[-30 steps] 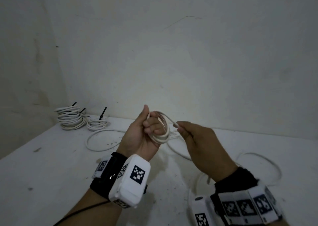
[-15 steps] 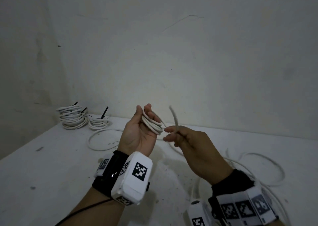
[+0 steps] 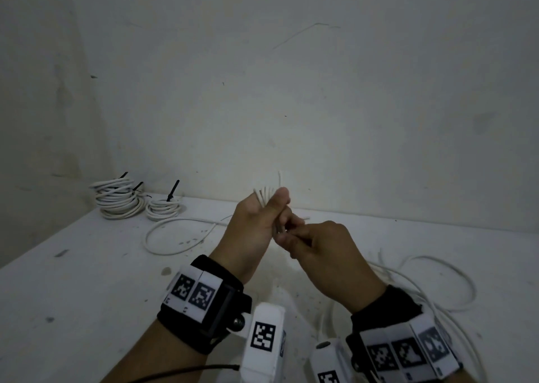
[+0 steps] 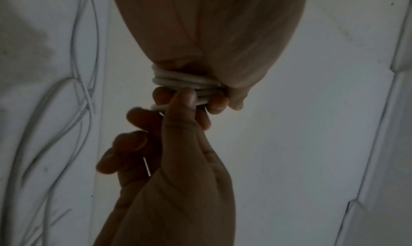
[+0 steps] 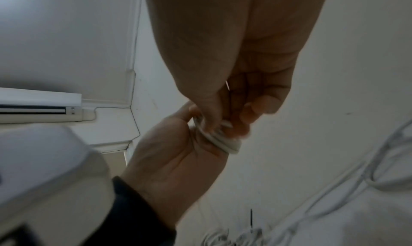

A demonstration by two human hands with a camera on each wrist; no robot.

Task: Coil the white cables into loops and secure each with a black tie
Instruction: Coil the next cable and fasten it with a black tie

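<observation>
My left hand (image 3: 272, 207) is raised above the white table (image 3: 87, 280) and grips a small coil of white cable (image 3: 264, 196), thumb over the strands. In the left wrist view the coil (image 4: 185, 82) sits bunched under the left fingers. My right hand (image 3: 291, 234) is tight against the left hand and pinches the cable's running strand (image 4: 158, 107) between thumb and fingers. In the right wrist view the coil (image 5: 225, 142) lies between both hands. The rest of this cable (image 3: 437, 283) trails loose on the table to the right.
Two coiled bundles (image 3: 116, 200) (image 3: 163, 209) with black ties sticking up stand at the back left by the wall. Another loose white cable (image 3: 175, 235) lies in an open loop in front of them. The wall runs close behind the table.
My right hand brought the cable strand down and in against the left hand. The left hand closed its thumb over the coil, which now shows more strands.
</observation>
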